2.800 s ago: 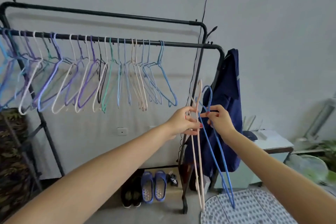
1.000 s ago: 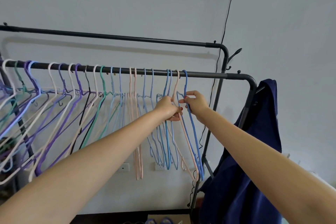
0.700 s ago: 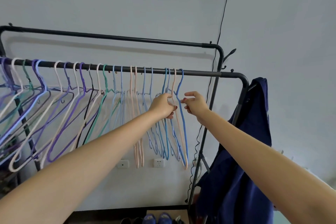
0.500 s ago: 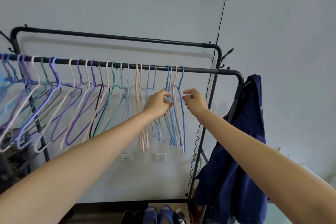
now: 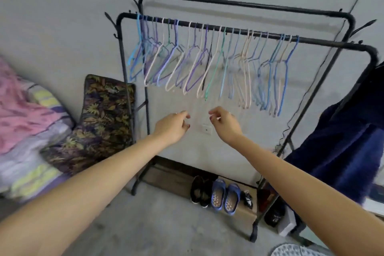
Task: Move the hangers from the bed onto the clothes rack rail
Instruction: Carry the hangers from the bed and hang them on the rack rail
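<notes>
A black clothes rack stands against the wall, its front rail [image 5: 324, 42] running from upper left to right. Several wire hangers [image 5: 207, 62] in blue, purple, cream, green and pink hang along it; the last ones on the right are a pink hanger [image 5: 279, 81] and a blue hanger [image 5: 285, 77]. My left hand [image 5: 172, 125] and my right hand [image 5: 225, 122] hover side by side below the hangers, fingers loosely curled, holding nothing. The view is motion-blurred.
A bed with pink and striped bedding [image 5: 27, 122] and a leaf-print cushion [image 5: 101, 114] lies at the left. A dark blue garment [image 5: 351, 143] hangs on the rack's right end. Shoes and blue slippers [image 5: 224, 195] sit under the rack. A second, higher rail [image 5: 249, 4] runs behind.
Both hands let go of the pink and blue hangers, now hanging on the rail, and dropped away below them. The view swung left and down toward the bed.
</notes>
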